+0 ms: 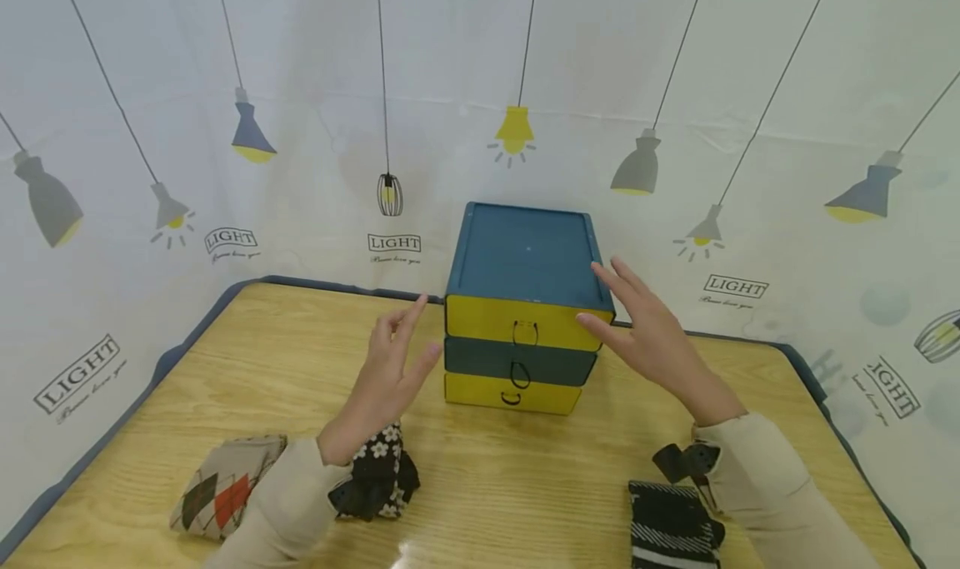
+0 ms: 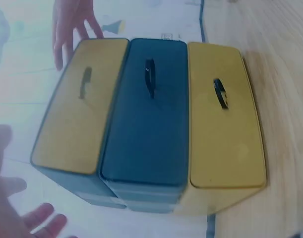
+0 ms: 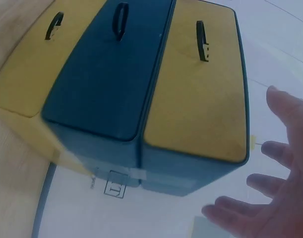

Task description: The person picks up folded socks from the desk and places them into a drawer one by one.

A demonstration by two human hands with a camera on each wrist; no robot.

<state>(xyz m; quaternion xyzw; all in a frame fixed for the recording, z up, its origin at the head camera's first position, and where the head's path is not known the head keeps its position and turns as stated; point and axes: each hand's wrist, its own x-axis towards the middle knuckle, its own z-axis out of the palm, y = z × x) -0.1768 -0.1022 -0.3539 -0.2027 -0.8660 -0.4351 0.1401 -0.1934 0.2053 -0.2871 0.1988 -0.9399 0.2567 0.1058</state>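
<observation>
A three-drawer storage box point(image 1: 528, 252) stands on the table, blue on top, its fronts yellow, dark teal and yellow, each with a small black loop handle. All drawers appear closed. To the left of the box hovers my left hand point(image 1: 386, 377), fingers extended and holding nothing. My right hand point(image 1: 660, 336) is beside the top drawer's right end, fingers spread. The right wrist view shows the right hand's fingers point(image 3: 235, 213) apart from the box side. In the left wrist view, the drawer fronts point(image 2: 146, 119) appear sideways, with the left hand's fingers at lower left.
A folded argyle cloth item point(image 1: 228, 486) lies at front left. Close to it, partly behind the left wrist, is a black flower-patterned one point(image 1: 382, 461). A folded black-and-white patterned cloth item point(image 1: 667, 523) lies near the right forearm. A lamp-print curtain point(image 1: 315, 136) surrounds the wooden table point(image 1: 487, 486).
</observation>
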